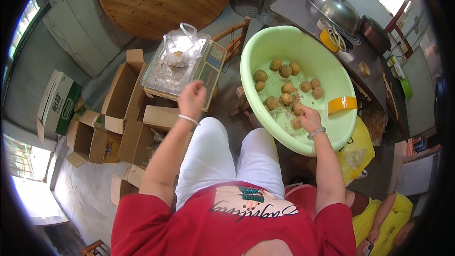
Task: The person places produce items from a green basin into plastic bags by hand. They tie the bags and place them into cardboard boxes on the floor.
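Observation:
A large light-green plastic tub (256,113) stands at the right with several brown potatoes (272,103) spread over its bottom. My right hand (308,118) reaches into the tub, its fingers on a potato (298,108) near the tub's middle. To the left is a digital scale (209,67) with a metal tray. On that tray sits a clear plastic bag (182,48) with a potato-like thing (177,53) in it. My left hand (193,97) is over the scale's near edge, its fingers curled; I cannot tell whether anything is between them.
Several cardboard boxes (119,92) lie at the left. A round wooden tabletop (163,0) and a wooden chair (234,39) are beyond the scale. A dark table (291,1) bears a perforated metal lid (334,7) and tape rolls (328,41). Yellow tape (342,106) crosses the tub's rim. A person (382,220) sits at lower right.

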{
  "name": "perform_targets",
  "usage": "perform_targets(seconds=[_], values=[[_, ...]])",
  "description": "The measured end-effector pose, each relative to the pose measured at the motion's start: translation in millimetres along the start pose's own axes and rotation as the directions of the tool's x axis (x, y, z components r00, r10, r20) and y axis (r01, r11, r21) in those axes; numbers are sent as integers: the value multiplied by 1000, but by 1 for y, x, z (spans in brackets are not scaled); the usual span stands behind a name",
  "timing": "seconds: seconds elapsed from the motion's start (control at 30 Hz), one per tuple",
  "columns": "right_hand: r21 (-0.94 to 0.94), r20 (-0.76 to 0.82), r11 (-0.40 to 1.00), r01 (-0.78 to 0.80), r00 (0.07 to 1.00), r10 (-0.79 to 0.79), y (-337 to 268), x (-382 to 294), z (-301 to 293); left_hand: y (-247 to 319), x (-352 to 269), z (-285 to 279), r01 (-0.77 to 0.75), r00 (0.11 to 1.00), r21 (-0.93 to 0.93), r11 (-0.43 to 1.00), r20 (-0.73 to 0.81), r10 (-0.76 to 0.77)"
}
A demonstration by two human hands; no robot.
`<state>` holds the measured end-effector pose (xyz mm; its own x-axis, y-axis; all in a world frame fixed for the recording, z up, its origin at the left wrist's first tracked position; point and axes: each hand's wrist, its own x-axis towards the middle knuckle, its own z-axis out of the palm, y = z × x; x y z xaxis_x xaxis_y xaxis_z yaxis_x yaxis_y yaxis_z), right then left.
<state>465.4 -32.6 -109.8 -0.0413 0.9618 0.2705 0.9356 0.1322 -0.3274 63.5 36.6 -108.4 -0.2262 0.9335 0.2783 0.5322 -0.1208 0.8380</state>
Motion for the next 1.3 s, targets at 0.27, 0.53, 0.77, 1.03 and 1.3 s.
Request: perform_targets(seconds=[0.27,0.53,0.77,1.03,1.3], values=[[62,38,997,-35,999,33,-5,3,-2,-26,143,-56,-2,907,301,954,-401,129],[74,16,994,-76,997,75,1,1,0,-31,201,-50,218,975,445,869,-148,-168],[77,59,995,-62,997,57,-2,6,0,-59,228,-33,161,969,-366,917,-116,-216],[66,70,994,-85,994,80,-6,5,-5,-47,223,-8,393,907,-466,792,56,-417],[69,70,995,-73,995,68,-2,4,-3,-29,236,-1,337,924,-640,691,85,-372]])
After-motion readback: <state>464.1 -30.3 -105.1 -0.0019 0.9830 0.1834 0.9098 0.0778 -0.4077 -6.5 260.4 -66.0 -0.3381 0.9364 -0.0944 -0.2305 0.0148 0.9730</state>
